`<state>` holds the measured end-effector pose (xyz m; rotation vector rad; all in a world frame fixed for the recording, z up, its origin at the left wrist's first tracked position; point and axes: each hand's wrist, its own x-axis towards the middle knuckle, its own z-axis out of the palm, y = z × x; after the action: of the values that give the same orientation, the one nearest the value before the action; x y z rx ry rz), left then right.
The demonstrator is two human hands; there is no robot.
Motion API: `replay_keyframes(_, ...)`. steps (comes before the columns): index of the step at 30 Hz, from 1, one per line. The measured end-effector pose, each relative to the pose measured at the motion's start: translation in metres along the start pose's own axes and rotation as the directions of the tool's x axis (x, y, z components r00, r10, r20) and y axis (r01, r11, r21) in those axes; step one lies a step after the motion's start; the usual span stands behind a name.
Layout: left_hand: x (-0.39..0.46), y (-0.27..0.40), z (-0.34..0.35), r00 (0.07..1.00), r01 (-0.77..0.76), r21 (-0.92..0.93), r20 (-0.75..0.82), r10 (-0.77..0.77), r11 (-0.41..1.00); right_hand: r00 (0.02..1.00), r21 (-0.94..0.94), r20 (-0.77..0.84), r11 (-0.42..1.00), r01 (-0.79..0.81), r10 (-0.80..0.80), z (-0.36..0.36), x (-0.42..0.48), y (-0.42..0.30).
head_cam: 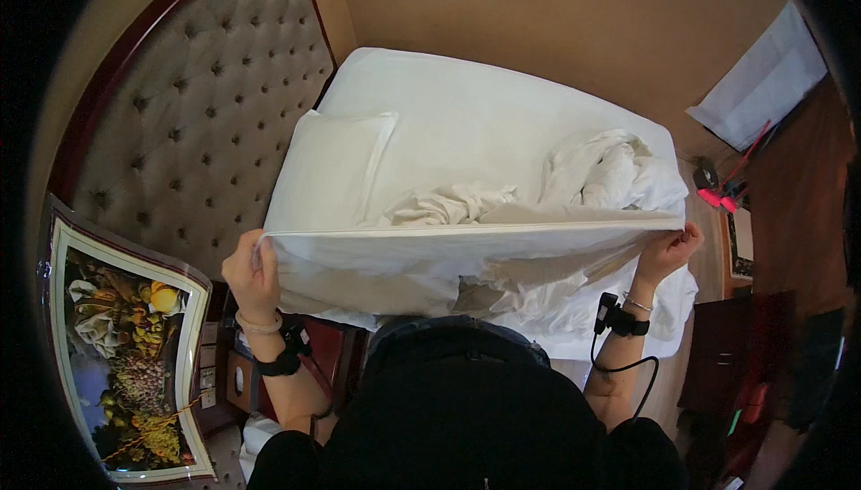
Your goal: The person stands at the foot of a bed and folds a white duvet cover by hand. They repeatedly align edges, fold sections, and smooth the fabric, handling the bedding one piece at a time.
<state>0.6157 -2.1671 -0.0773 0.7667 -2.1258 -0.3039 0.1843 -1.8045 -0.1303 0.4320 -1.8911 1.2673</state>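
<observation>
Both hands hold a white duvet cover or sheet (377, 254) stretched taut between them by one straight edge. My left hand (252, 268) pinches its left corner near the headboard end. At the other end my right hand (666, 254) grips the right corner. The cloth hangs down in front of me, with an opening or fold (474, 293) near its middle. Behind it lies a bed with a white fitted mattress (484, 107). Crumpled white cloth (451, 204) and a bunched white quilt (612, 170) rest on the bed, partly hidden by the held edge.
A white pillow (340, 150) lies against the tufted headboard (208, 80). To the left hangs a framed still-life picture (128, 355), above a nightstand with a tissue box (240, 379). A red-handled broom (746, 154) and dark cabinet (716, 349) stand at the right.
</observation>
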Motion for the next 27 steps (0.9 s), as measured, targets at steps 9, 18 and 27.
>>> replay_keyframes(9,-0.006,-0.01,0.029,0.86,0.476,-0.533,0.449,-0.242,0.7,0.955,-0.232,0.297,0.97,0.067,0.006,0.01,-0.062,0.069)
replay_keyframes(18,0.003,0.041,0.055,0.686,0.642,-0.506,0.714,-0.136,0.576,0.0,0.021,1.0,0.992,0.127,-0.021,0.028,-0.176,0.089)
replay_keyframes(27,0.007,0.071,0.063,0.593,0.672,-0.437,0.801,-0.08,0.598,0.232,0.55,0.835,0.742,-0.384,-0.499,0.08,-0.123,-0.166)
